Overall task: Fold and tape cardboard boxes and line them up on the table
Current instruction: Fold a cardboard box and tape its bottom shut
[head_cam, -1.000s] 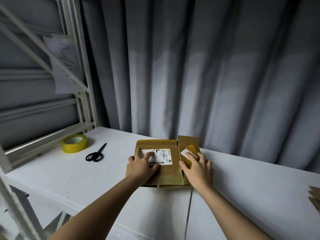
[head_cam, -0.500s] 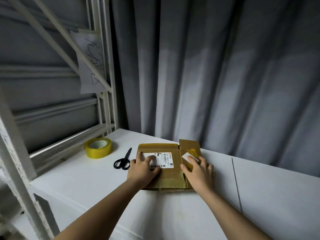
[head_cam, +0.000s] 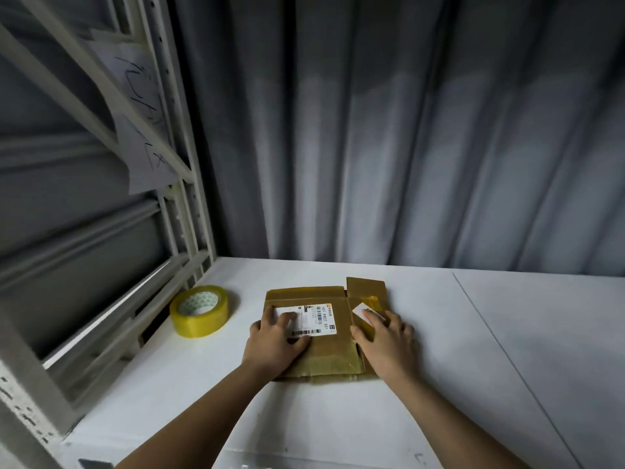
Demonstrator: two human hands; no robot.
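Note:
A flattened brown cardboard box point(head_cam: 338, 346) with old tape and a white shipping label point(head_cam: 318, 319) lies on the white table point(head_cam: 473, 350). My left hand point(head_cam: 275, 340) presses flat on its left part, fingers spread over the label. My right hand point(head_cam: 385, 340) lies flat on the right flap, fingertips touching a small white sticker point(head_cam: 360, 309). A roll of yellow tape point(head_cam: 199, 311) stands on the table to the left of the box, apart from it.
A white metal shelf frame point(head_cam: 189, 211) borders the table on the left, with a handwritten paper sheet point(head_cam: 142, 137) hanging on it. Grey curtains point(head_cam: 406, 130) close off the back. A seam point(head_cam: 507, 360) runs across the table on the right.
Both hands stay pressed on the box. The view has swung and the box now sits closer to the tape roll; the black scissors seen earlier are out of sight.

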